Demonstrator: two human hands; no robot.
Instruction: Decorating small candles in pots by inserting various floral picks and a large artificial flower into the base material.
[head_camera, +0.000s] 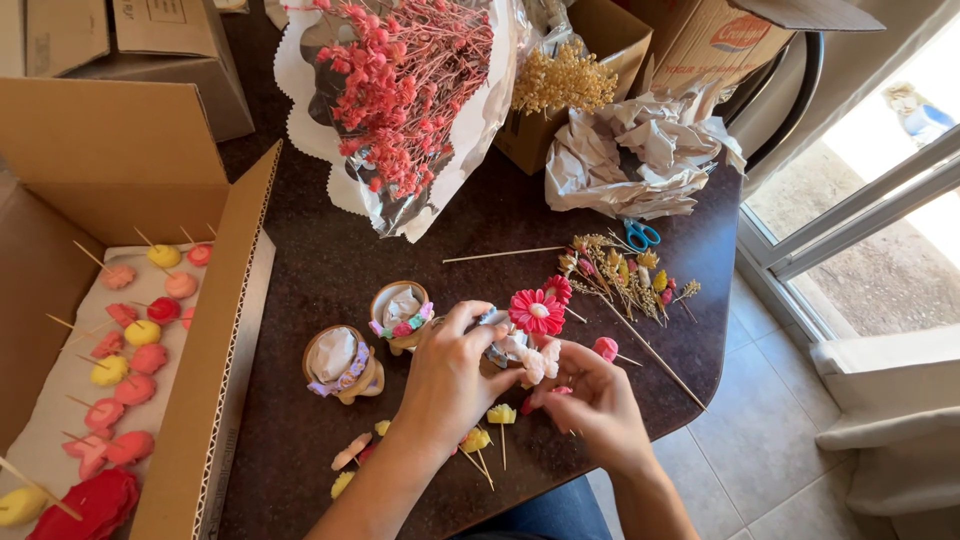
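A dark tabletop (330, 270) beside a sunlit glass door carries cardboard boxes and craft pieces. The left hand (448, 380) wraps a small pot (497, 345), fingers clamped round it so that most of the pot is hidden. The right hand (590, 400) pinches pale flower pieces (535, 362) at the pot's mouth, beneath a red daisy (537, 312); its fingertips are partly hidden. Two wrapped pots (340, 362) stand just left. The open box (120, 330) of stick flowers is cut off at the frame edge.
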